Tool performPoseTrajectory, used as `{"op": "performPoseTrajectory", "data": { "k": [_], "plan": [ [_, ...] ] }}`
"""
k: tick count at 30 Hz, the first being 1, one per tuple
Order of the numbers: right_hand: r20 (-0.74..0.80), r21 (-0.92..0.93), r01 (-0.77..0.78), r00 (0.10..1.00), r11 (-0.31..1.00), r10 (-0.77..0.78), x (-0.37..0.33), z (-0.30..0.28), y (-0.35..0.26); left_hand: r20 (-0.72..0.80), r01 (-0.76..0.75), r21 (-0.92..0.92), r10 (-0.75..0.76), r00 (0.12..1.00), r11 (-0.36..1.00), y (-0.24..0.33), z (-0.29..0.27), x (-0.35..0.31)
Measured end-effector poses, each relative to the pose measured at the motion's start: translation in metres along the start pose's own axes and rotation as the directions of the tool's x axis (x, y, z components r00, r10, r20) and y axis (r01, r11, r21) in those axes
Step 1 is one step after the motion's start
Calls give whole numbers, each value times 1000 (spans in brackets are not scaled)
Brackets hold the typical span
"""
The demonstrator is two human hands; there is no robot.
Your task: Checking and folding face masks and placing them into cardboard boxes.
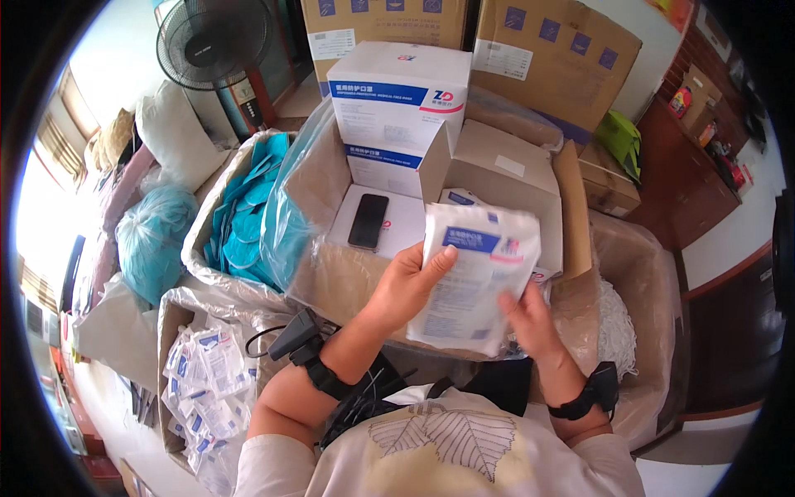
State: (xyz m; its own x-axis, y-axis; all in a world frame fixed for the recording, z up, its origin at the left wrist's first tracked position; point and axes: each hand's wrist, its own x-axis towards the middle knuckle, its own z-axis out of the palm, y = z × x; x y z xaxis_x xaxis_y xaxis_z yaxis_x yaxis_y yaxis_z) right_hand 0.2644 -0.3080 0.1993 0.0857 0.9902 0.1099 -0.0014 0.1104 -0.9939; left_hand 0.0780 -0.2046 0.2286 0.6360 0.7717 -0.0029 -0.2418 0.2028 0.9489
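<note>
Between my two hands is a stack of white face mask packets (480, 282) with blue printed bands, held upright and slightly blurred. My left hand (406, 286) is closed on its left edge, thumb across the front. At the lower right edge, my right hand (530, 319) grips the same stack, its fingertips smeared by motion. Just behind the packets stands an open white carton (505, 182), with more packets partly visible inside. A dark phone (369, 222) lies on a white box top to the left of it.
White-and-blue boxes (397, 95) are stacked behind. At left stand a bin of teal pieces (248, 219) and a carton of loose packets (207, 373). A plastic-lined carton (654, 315) with white strands is at right. A fan (211, 41) and large brown cartons (555, 62) stand farther back.
</note>
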Motion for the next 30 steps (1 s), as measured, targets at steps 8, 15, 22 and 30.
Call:
{"op": "performPoseTrajectory", "data": {
  "k": [8, 15, 22, 30],
  "plan": [
    [402, -590, 186, 912, 786, 86, -1, 13, -26, 310, -204, 933, -371, 875, 297, -9, -6, -37],
    [495, -604, 167, 845, 779, 203, -7, 15, 8, 407, -372, 893, -107, 907, 253, -44, -12, -54],
    [514, -743, 457, 857, 489, -20, -17, 25, 24, 313, -228, 904, -197, 929, 362, -56, -16, -55],
    [561, -712, 638, 768, 293, -310, -14, 16, 12, -189, 255, 424, -190, 963, 869, -112, -37, -23]
  ]
}}
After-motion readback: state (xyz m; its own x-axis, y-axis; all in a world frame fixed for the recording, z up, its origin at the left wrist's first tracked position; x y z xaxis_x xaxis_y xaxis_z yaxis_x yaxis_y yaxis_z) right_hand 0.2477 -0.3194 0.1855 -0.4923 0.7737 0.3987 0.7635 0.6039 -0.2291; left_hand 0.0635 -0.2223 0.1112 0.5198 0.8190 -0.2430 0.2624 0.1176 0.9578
